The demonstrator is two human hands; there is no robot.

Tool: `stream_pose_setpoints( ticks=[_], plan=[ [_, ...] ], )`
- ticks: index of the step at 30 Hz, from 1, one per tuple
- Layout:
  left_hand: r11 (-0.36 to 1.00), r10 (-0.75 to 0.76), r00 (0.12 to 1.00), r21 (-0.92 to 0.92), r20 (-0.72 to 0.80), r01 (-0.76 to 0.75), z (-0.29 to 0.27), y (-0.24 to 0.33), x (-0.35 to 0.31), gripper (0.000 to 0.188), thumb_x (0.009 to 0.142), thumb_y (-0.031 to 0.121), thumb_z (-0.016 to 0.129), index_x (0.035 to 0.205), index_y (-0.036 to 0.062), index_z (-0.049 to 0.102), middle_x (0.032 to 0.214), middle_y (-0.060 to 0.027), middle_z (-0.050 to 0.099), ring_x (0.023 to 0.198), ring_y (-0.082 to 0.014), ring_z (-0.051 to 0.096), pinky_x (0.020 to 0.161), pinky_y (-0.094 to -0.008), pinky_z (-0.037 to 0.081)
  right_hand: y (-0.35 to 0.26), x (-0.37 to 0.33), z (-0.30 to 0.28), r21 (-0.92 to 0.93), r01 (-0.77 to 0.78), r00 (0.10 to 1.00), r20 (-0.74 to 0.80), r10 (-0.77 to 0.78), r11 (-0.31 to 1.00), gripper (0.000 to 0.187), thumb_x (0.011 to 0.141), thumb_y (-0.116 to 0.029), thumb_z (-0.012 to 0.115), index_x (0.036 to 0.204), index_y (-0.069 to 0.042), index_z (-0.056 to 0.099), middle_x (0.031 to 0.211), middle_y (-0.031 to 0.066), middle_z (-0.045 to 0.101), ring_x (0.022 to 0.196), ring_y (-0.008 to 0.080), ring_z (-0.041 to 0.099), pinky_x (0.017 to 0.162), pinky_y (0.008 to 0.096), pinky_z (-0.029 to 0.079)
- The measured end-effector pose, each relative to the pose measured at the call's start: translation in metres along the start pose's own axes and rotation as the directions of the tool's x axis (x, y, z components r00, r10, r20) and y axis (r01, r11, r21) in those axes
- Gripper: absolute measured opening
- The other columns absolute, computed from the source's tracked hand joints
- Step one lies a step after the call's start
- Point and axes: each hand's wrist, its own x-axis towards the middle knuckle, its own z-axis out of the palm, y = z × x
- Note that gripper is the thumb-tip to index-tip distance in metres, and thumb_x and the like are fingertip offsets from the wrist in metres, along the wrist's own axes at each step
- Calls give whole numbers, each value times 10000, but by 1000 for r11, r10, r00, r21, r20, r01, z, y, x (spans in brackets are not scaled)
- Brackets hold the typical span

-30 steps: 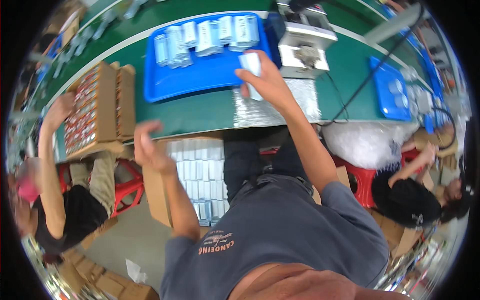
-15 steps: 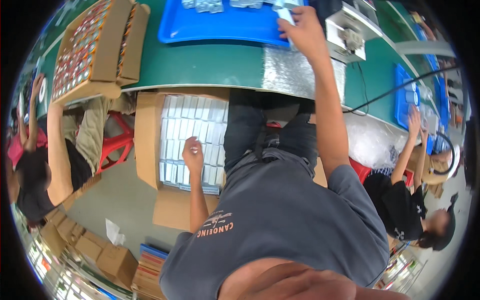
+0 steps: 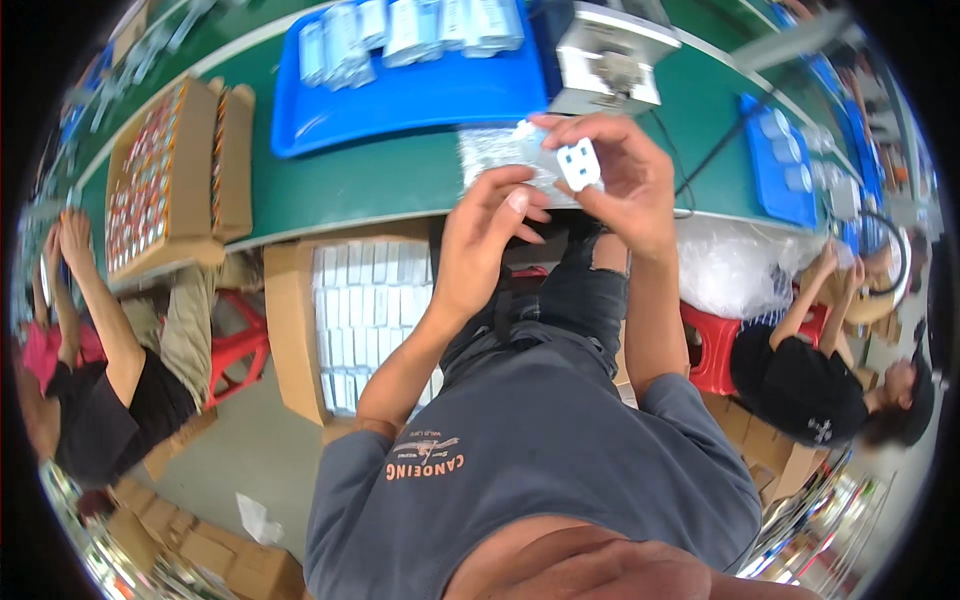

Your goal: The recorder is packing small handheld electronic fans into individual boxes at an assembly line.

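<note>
My right hand (image 3: 637,178) grips a slim white piece (image 3: 578,165) above the table's front edge. The end of this piece that faces me is a white square with several small dark openings; a pale bluish length runs back from it, partly hidden by the fingers. My left hand (image 3: 478,238) is beside it, fingers spread and holding nothing. Silver bubble wrap (image 3: 482,150) lies on the green table beneath the hands. Similar pieces in clear wrap (image 3: 405,35) are piled in the far part of a blue tray (image 3: 410,108).
An open carton (image 3: 290,325) packed with white pieces stands below the table edge, left of my legs. At left, another box (image 3: 195,190) holds rows of small red-and-silver items. A white metal device (image 3: 610,65) stands right of the tray. People work on both sides.
My right hand has come back from the tray with the white piece. My left hand has risen from over the carton to beside it. The view has shifted, showing more of the tray.
</note>
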Motion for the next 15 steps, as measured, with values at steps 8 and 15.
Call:
stream_pose_setpoints(
  ticks=[8, 15],
  plan=[
    [854, -298, 683, -133, 666, 502, 30, -31, 18, 715, 995, 533, 482, 1354, -84, 434, 1054, -199, 643, 895, -235, 674, 682, -332, 570, -47, -80, -48, 297, -252, 967, 39, 252, 921, 478, 778, 53, 659, 1250, 63, 586, 1121, 180, 678, 1099, 249, 658, 962, 385, 506],
    [876, -336, 531, 51, 778, 481, 77, -53, 32, 553, 983, 388, 601, 1264, -80, 515, 886, -110, 606, 704, -144, 572, 627, -250, 461, -90, -106, -142, -257, -64, 997, 29, 74, 964, 460, 832, -80, 778, 1261, 23, 648, 1231, 148, 702, 1130, 257, 681, 941, 377, 531]
  ],
)
